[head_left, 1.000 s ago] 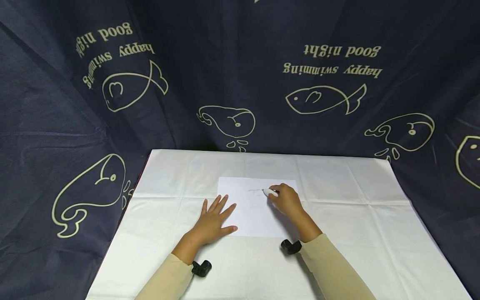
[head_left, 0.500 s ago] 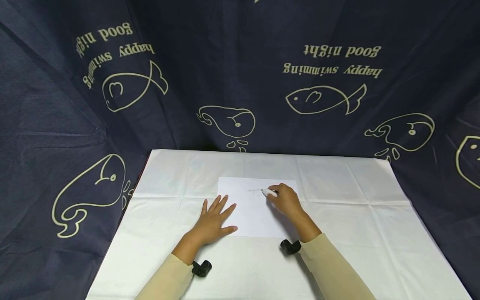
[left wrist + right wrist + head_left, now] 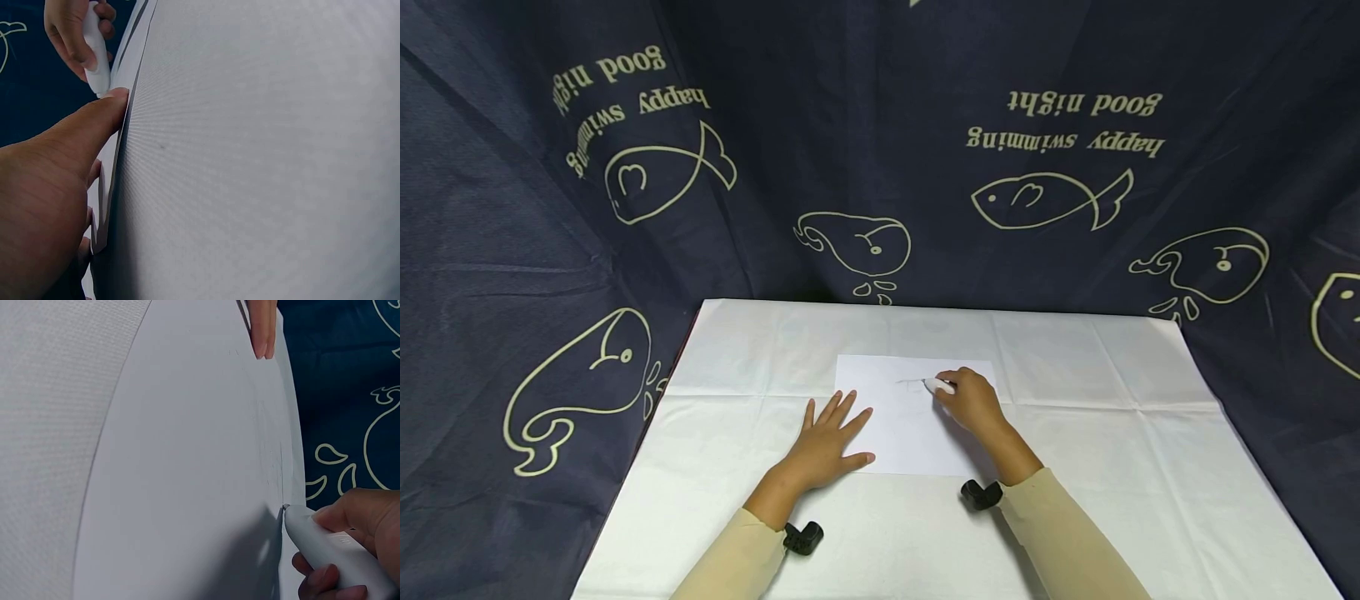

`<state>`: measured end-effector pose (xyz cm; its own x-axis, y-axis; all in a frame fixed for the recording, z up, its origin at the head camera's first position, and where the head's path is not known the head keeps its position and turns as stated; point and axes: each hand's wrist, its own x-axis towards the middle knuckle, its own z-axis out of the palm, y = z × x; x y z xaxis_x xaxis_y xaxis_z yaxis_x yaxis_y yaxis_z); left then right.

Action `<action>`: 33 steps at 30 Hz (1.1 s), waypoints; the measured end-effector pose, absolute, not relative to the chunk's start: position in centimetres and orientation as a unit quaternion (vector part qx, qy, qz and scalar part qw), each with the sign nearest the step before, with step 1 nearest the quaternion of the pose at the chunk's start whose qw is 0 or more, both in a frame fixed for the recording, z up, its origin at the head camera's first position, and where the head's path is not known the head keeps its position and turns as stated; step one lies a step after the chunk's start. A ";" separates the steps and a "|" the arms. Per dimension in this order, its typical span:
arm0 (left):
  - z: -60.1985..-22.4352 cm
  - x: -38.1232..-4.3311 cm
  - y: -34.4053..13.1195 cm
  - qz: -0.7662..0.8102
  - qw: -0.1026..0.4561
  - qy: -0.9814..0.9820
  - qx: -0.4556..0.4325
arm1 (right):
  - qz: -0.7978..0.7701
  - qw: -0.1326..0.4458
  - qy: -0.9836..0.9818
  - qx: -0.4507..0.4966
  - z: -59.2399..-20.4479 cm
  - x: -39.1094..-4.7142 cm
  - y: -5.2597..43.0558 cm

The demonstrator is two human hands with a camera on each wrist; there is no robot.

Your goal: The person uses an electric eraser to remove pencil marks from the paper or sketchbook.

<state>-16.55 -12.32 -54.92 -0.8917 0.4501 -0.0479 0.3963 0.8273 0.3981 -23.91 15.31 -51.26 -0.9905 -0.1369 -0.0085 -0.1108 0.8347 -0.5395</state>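
A white sheet of paper (image 3: 910,425) with thin, faint grey lines near its far edge lies on the cloth. My left hand (image 3: 822,450) rests with spread, straight fingers on the sheet's left side; in the left wrist view its thumb lies along the paper's near edge. Over the upper right of the sheet, my right hand (image 3: 973,402) grips a thick white pen (image 3: 331,550) between thumb and curled fingers. The pen leans, and its small dark tip meets the paper at the end of a line. My right hand hides the sheet's right edge in part.
A white cloth (image 3: 1075,358) with fold creases covers the table. Behind and to the left hangs a dark blue curtain (image 3: 850,125) printed with fish and whales. Black wrist devices (image 3: 803,538) sit below both hands.
The pen tip and my right hand have shifted very slightly to the left on the paper. My left hand has stayed in place.
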 end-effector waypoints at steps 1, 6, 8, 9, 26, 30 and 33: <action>-54.9 -16.5 -12.3 0.192 0.070 0.953 0.222 | -0.280 0.022 0.957 -0.065 -51.3 -23.9 15.3; -54.8 -16.5 -12.3 0.194 0.070 0.953 0.223 | -0.283 0.017 0.957 -0.069 -51.3 -23.9 15.3; -54.8 -16.5 -12.3 0.194 0.070 0.953 0.223 | -0.284 0.017 0.956 -0.070 -51.4 -24.0 15.3; -54.8 -16.5 -12.3 0.194 0.070 0.953 0.223 | -0.284 0.017 0.956 -0.071 -51.4 -24.0 15.3; -54.8 -16.6 -12.3 0.195 0.072 0.952 0.223 | -0.280 0.022 0.957 -0.071 -51.4 -24.2 15.1; -54.9 -16.6 -12.4 0.194 0.071 0.952 0.225 | -0.278 0.020 0.957 -0.076 -51.4 -24.2 14.9; -54.9 -16.6 -12.4 0.194 0.070 0.952 0.225 | -0.278 0.019 0.957 -0.077 -51.3 -24.1 14.8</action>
